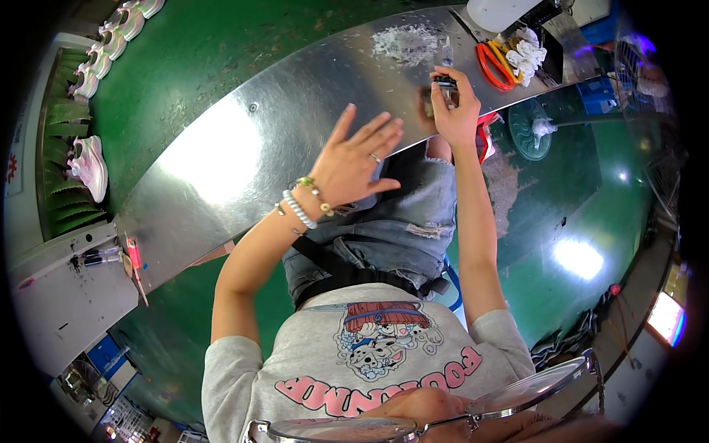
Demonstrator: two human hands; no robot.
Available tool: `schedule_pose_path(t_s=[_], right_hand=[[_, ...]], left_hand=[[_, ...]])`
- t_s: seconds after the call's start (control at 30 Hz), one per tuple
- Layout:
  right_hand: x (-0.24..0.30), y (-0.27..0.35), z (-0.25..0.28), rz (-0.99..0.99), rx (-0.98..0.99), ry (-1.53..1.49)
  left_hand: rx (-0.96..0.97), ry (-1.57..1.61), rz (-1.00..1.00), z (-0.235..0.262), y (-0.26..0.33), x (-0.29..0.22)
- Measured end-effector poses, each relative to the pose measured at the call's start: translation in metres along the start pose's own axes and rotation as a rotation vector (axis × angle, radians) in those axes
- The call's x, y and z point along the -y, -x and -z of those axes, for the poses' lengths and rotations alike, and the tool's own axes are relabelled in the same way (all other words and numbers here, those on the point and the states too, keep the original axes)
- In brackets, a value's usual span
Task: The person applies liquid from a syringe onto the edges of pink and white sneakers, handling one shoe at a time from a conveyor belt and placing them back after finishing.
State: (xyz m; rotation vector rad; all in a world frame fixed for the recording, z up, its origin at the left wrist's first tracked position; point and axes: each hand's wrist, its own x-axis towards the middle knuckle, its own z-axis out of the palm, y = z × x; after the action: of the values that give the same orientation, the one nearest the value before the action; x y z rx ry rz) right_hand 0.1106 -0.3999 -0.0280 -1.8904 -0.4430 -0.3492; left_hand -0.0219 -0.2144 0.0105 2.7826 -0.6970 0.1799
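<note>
My left hand (357, 159) hovers flat over the near edge of a shiny metal table (244, 148), fingers spread, holding nothing; a ring and bead bracelets show on it. My right hand (452, 111) is raised further along the table, fingers closed on a small dark object (445, 83) with a thin clear tip pointing up. What the object is exactly I cannot tell. Both forearms reach out from my grey printed shirt.
White scraps (408, 42) lie on the table beyond my right hand. Orange loops (493, 65) and white cloth pieces (529, 55) sit at the far end. Pink-and-white shoes (90, 166) ride a green rack on the left. A red-handled tool (134, 255) lies on a grey bench.
</note>
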Motion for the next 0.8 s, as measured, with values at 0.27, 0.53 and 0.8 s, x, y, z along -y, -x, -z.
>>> schedule_pose_path(t_s=[0.27, 0.53, 0.8], right_hand=[[-0.003, 0.003, 0.003, -0.003, -0.013, -0.034], [0.000, 0.003, 0.003, -0.073, -0.012, -0.142], [-0.001, 0.003, 0.005, -0.071, -0.036, -0.147]], left_hand=[[0.017, -0.034, -0.027, 0.002, 0.000, 0.003], [0.012, -0.117, 0.005, 0.011, 0.016, 0.008], [0.060, -0.135, 0.124, 0.019, 0.038, 0.002]])
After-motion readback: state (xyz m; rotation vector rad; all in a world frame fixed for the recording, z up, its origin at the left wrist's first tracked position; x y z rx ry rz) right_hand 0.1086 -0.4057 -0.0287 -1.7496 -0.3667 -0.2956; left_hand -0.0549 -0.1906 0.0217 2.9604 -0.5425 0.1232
